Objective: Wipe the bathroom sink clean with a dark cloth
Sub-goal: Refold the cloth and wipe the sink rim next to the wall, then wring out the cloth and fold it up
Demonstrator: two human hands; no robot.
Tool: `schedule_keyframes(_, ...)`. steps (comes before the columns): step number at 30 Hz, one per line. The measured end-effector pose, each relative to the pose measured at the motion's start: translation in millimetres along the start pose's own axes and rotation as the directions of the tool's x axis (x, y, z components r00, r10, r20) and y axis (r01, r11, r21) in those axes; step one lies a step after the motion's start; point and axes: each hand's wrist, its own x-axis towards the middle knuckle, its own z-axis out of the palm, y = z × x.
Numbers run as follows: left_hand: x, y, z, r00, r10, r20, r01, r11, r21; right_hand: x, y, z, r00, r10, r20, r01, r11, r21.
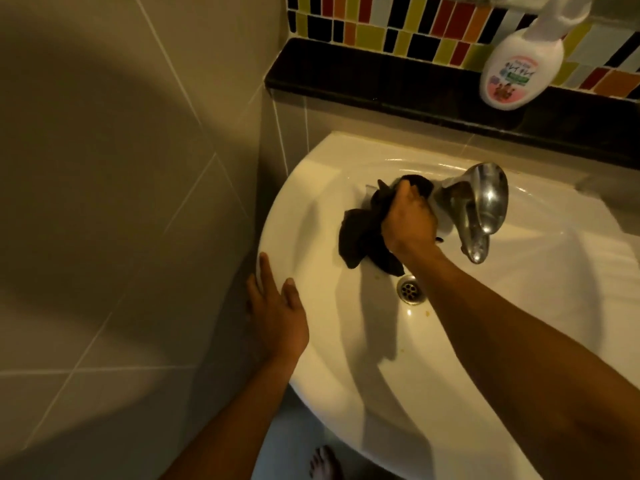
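A white round sink (346, 358) fills the middle of the head view, with a metal drain (411, 289) at its bottom. My right hand (410, 221) grips a dark cloth (360, 235) and presses it against the sink's back wall, just left of the chrome faucet (481, 209). Loose folds of the cloth hang down toward the drain. My left hand (277, 313) lies flat, fingers spread, on the sink's left rim and holds nothing.
A black ledge (381, 81) runs behind the sink under a strip of coloured mosaic tiles (398, 22). A white soap bottle (519, 67) stands on the ledge at right. A beige tiled wall (121, 168) closes in on the left. A bare foot (323, 462) shows below.
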Motion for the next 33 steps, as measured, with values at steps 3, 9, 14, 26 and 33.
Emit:
schedule_keyframes(3, -0.7, -0.7, 0.2, 1.0, 0.007, 0.002, -0.007, 1.0, 0.003, -17.5, 1.4, -0.5, 1.0, 0.0, -0.013, -0.001, 0.999, -0.045)
schedule_keyframes(9, -2.0, 2.7, -2.2, 0.999, -0.008, 0.032, 0.007, 0.999, 0.031, -36.9, -9.0, -41.3, 0.948, 0.275, 0.16, -0.312, 0.903, 0.294)
schedule_keyframes(14, -5.7, 7.7, -9.3, 0.997, -0.018, 0.072, 0.012, 0.996, 0.084, -41.3, -26.8, -81.8, 0.897, 0.337, 0.287, -0.441, 0.623, 0.646)
schedule_keyframes(26, -16.0, 69.3, -55.2, 0.952, 0.189, 0.241, -0.138, 0.967, -0.213, -73.4, -36.2, -203.2, 0.926, 0.101, 0.363, -0.366, 0.468, 0.804)
schedule_keyframes(33, -69.5, 160.3, -81.2, 0.721, 0.498, 0.482, -0.308, 0.853, -0.421, -96.3, -50.1, -284.1, 0.969, -0.111, 0.221, -0.053, 0.778, 0.626)
